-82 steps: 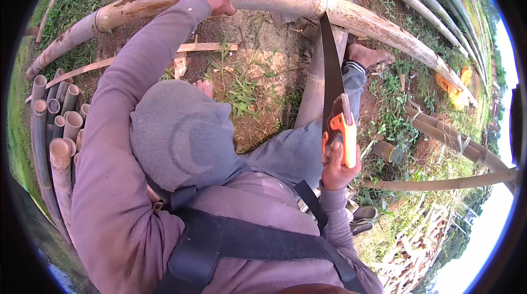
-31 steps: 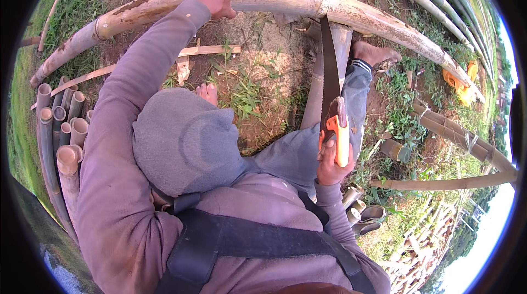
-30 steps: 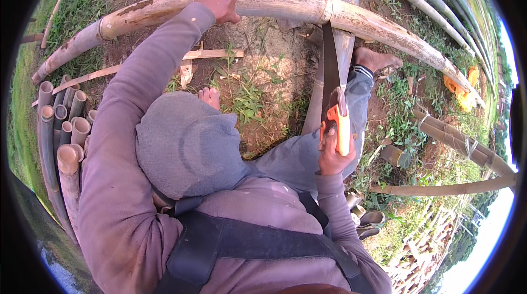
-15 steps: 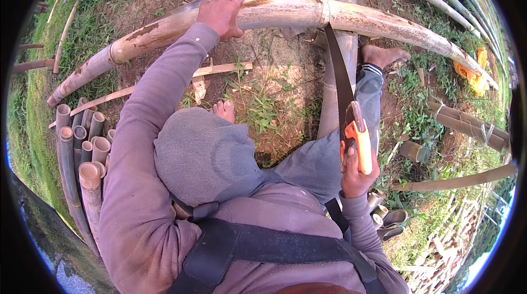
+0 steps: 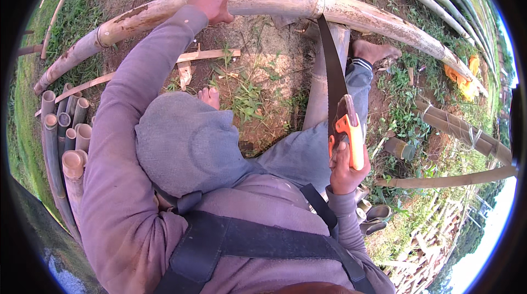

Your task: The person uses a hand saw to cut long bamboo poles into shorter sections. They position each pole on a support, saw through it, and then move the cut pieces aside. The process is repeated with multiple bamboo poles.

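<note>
A grey hood and the mauve sleeves are covering most of the person's body, and dark harness straps (image 5: pixel 258 236) are crossing the back, so the face and trunk are hidden. The palm of the left hand (image 5: pixel 211 0) is pressed out of sight against the bamboo pole (image 5: pixel 274 0); only the back of the hand and the knuckles are showing. The fingers are lying flat and slightly curled over the top of the pole, gripping nothing else. The pole is long, round and pale, with brownish stains and a raised node ring just to the right of those fingers, and it is bending across the top of the view because of the lens.

The right hand (image 5: pixel 345 168) is wrapping closed around the orange plastic handle of a handsaw (image 5: pixel 336 96); the fingertips are tucked behind the grip and hard to make out. The dark, narrow, toothed blade is running up from the fingers, and its tip is meeting the pole just beside the node. Whether the teeth are biting in is unclear. A thicker grey post (image 5: pixel 332 47) is standing behind the blade.

Left of the left arm, a bundle of cut bamboo tubes (image 5: pixel 63 135) is showing hollow ends. A bare foot (image 5: pixel 376 51) is resting on the soil right of the blade.
</note>
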A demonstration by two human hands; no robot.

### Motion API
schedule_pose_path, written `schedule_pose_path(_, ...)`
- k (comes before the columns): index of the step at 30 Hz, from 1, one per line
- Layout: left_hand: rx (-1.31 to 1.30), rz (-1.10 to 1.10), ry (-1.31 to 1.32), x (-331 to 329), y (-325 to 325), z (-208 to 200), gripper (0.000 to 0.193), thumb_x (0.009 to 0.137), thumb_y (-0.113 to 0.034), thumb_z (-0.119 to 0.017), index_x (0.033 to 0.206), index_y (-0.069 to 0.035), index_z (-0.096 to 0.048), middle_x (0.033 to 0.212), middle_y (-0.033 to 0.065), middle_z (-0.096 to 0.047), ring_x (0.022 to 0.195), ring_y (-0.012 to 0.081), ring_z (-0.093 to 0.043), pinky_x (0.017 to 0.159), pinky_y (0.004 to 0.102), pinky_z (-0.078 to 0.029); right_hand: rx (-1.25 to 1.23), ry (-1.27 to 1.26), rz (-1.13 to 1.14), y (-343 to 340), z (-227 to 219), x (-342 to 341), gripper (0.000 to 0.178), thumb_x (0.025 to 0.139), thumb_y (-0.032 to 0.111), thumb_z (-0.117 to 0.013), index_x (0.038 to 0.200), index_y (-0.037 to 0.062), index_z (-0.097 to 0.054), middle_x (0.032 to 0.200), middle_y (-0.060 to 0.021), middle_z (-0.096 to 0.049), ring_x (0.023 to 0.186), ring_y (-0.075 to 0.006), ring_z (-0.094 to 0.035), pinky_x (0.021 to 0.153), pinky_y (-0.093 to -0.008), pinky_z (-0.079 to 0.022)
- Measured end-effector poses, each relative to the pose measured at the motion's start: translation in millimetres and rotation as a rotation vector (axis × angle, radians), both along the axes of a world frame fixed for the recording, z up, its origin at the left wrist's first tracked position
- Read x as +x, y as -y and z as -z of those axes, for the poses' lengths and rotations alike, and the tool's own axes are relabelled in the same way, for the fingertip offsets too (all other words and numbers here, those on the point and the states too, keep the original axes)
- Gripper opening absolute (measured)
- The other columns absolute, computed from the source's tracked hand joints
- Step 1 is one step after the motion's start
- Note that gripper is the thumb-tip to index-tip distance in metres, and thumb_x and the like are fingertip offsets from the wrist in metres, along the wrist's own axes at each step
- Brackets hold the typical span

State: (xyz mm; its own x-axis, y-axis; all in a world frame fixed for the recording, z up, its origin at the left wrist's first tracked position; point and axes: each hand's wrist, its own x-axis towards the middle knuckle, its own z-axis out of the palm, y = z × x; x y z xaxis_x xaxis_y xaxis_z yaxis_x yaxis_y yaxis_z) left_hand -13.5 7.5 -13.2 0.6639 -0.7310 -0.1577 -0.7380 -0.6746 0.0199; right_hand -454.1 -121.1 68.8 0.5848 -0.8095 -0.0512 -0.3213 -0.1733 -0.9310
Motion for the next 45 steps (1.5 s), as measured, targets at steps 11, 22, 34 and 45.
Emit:
schedule_pose_path(11,-0.034,-0.003,0.011,9.9,-2.4,-20.0,0.092,0.07,-0.039,-0.089,0.149,-0.013,-0.05,0.137,0.0145,-0.064,0.125,0.0344,-0.064,0.103,0.048,-0.054,0.124,0.019,-0.067,64.7,32.7,113.8,0.018,0.099,0.013,-0.074,0.101,-0.0045,-0.07,0.075,-0.0027,-0.069,0.064,-0.0056,-0.061,0.056,-0.0225,-0.048)
schedule_pose_path(22,-0.175,0.12,0.082,21.5,8.5,-6.9,0.068,0.058,-0.039,-0.092,0.114,-0.012,-0.066,0.1,0.0172,-0.074,0.091,0.0412,-0.073,0.078,0.0551,-0.056,0.071,0.207,-0.043,94.6,63.6,190.3,0.012,0.1,0.009,-0.073,0.101,-0.0019,-0.069,0.078,0.0009,-0.066,0.066,-0.0049,-0.059,0.057,-0.0245,-0.048)
schedule_pose_path(34,-0.07,0.037,0.059,6.1,0.2,3.2,0.085,0.069,-0.039,-0.09,0.143,-0.014,-0.055,0.131,0.0159,-0.067,0.119,0.0363,-0.066,0.1,0.0496,-0.054,0.118,0.129,0.039,7.4,47.5,29.1,0.014,0.102,0.007,-0.068,0.106,-0.0042,-0.061,0.075,-0.0045,-0.066,0.055,-0.0085,-0.058,0.051,-0.0239,-0.048)
schedule_pose_path(45,-0.051,-0.008,-0.005,-1.6,-7.4,6.1,0.091,0.071,-0.038,-0.09,0.149,-0.014,-0.049,0.135,0.0141,-0.065,0.123,0.0365,-0.065,0.105,0.0527,-0.051,0.162,0.04,-0.023,18.4,38.3,29.1,0.017,0.101,0.008,-0.071,0.109,-0.0051,-0.065,0.078,-0.0038,-0.068,0.061,-0.0072,-0.06,0.053,-0.0236,-0.047)
